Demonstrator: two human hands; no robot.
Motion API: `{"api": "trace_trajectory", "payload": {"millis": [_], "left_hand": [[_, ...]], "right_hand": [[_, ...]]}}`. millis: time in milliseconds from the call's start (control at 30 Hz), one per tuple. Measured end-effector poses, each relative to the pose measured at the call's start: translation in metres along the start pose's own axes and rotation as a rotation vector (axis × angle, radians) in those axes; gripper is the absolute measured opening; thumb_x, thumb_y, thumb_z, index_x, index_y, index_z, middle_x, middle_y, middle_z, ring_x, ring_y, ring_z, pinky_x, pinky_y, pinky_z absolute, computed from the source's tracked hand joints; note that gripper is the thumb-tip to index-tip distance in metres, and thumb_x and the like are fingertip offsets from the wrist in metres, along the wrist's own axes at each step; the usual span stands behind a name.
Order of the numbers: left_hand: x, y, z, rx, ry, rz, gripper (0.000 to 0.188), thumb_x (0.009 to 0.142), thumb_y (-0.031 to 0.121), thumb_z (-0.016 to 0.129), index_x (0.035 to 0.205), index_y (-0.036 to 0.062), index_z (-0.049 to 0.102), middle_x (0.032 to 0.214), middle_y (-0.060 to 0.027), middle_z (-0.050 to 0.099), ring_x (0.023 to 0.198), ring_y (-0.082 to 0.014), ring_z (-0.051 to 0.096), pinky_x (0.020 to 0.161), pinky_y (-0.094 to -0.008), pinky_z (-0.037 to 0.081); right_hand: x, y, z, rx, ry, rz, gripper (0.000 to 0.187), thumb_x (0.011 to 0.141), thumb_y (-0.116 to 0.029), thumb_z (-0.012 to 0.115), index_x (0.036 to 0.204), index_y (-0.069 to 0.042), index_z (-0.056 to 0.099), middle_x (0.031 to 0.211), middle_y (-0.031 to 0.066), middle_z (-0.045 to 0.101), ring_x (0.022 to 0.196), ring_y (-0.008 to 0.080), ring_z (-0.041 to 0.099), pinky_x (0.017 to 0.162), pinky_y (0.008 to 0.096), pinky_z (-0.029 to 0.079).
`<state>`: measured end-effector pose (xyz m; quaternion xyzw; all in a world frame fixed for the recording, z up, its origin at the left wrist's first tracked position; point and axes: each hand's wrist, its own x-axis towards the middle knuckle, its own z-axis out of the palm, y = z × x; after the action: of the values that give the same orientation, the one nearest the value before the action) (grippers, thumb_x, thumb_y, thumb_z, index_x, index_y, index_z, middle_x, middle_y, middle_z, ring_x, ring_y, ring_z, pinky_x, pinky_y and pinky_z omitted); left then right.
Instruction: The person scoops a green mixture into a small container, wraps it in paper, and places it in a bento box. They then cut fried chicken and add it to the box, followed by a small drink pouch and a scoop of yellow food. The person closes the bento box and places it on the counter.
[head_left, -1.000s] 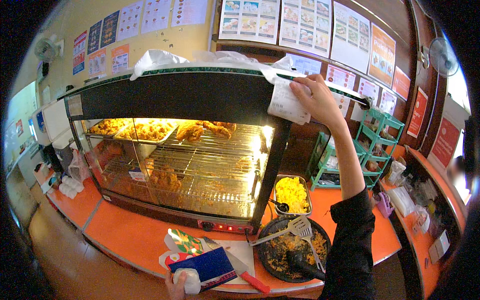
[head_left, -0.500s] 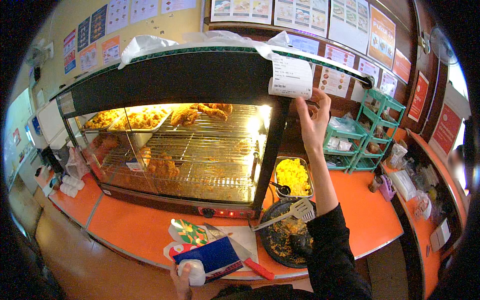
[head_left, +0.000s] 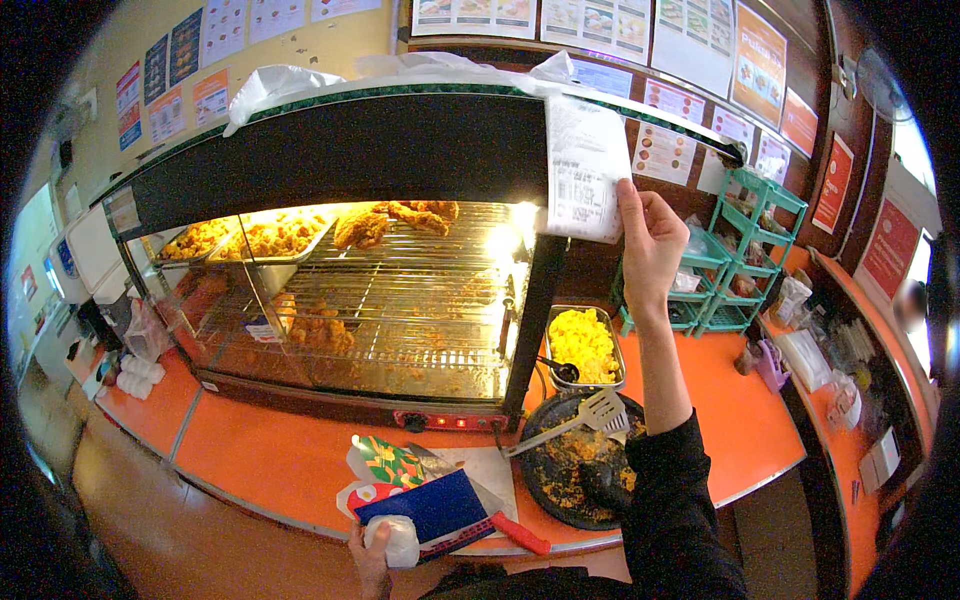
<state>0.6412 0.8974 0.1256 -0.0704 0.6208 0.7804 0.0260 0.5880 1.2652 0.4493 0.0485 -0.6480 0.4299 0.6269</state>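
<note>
A long white paper receipt (head_left: 588, 165) hangs from the top right corner of the glass food warmer (head_left: 330, 160). My right hand (head_left: 655, 245), arm raised, pinches its right edge between thumb and fingers. At the front edge of the counter, my left hand (head_left: 370, 562) grips a small white wrapped bundle (head_left: 400, 540), with the thumb over it. Next to that bundle lie a dark blue flat packet (head_left: 430, 508) and a green and orange patterned paper wrapper (head_left: 385, 462). A knife with a red handle (head_left: 521, 534) rests at their right.
Right of these, a crumb-strewn black stone mortar (head_left: 560, 470) carries a slotted spatula (head_left: 560, 428). Behind it stands a metal tray of yellow food (head_left: 583, 345) with a black ladle. Fried chicken (head_left: 375, 225) sits inside the warmer. Green tiered racks (head_left: 745, 250) stand at the back right.
The receipt's curled lower end has been drawn down flat, showing more of its length. My right hand has moved slightly right and down with its edge. The left hand keeps its hold.
</note>
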Motion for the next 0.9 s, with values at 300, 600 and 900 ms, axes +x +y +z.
{"api": "trace_trajectory", "payload": {"millis": [300,600,900], "left_hand": [[0.008,0.01,0.009,0.065,-0.04,-0.029,0.063,0.076,0.023,0.067,0.124,-0.0046,0.039,0.103,-0.0132,0.056,0.084,-0.0204,0.058,0.069,-0.032,0.05],[0.025,0.005,0.008,0.157,-0.166,-0.077,0.065,0.076,0.025,0.067,0.126,-0.004,0.036,0.106,-0.0139,0.055,0.087,-0.0207,0.058,0.069,-0.0323,0.05],[0.022,0.013,0.018,0.067,-0.158,-0.163,0.051,0.078,0.021,0.064,0.119,0.0001,0.044,0.102,-0.0106,0.057,0.086,-0.0183,0.057,0.074,-0.0298,0.047]], "right_hand": [[-0.004,-0.005,-0.01,-0.087,0.007,0.022,0.028,0.086,-0.02,0.06,0.07,0.003,0.061,0.057,-0.0032,0.053,0.054,0.0013,0.041,0.046,0.0194,0.031],[-0.006,-0.01,-0.019,0.135,-0.162,0.541,0.023,0.085,-0.021,0.06,0.077,0.001,0.062,0.063,0.0025,0.059,0.047,0.0053,0.047,0.04,0.0198,0.034],[-0.015,-0.013,-0.033,0.451,-0.264,0.896,0.023,0.086,-0.02,0.058,0.087,0.003,0.059,0.07,0.0045,0.057,0.043,0.0052,0.042,0.037,0.0171,0.033]]}}
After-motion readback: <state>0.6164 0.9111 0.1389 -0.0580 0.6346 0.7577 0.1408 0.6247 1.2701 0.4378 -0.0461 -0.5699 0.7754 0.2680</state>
